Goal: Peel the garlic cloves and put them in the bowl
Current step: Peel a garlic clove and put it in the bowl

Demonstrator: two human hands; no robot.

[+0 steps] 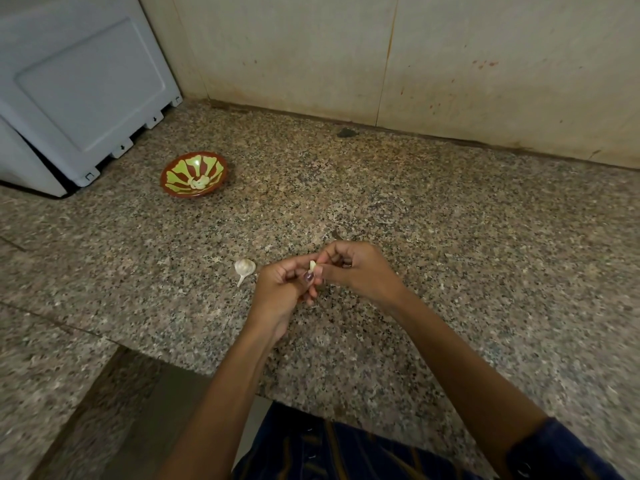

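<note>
A pale garlic clove [312,266] sits between the fingertips of both hands, just above the granite counter. My left hand [280,289] pinches it from the left with curled fingers. My right hand [349,270] pinches it from the right with thumb and forefinger. A partial garlic bulb [244,268] with a short stalk lies on the counter just left of my left hand. A red and green patterned bowl [173,183] stands farther back on the left, with peeled cloves [200,182] at its bottom.
A grey-white appliance [79,88] stands at the back left, close behind the bowl. A beige tiled wall [415,57] runs along the back of the counter. The counter's front edge steps down at the lower left.
</note>
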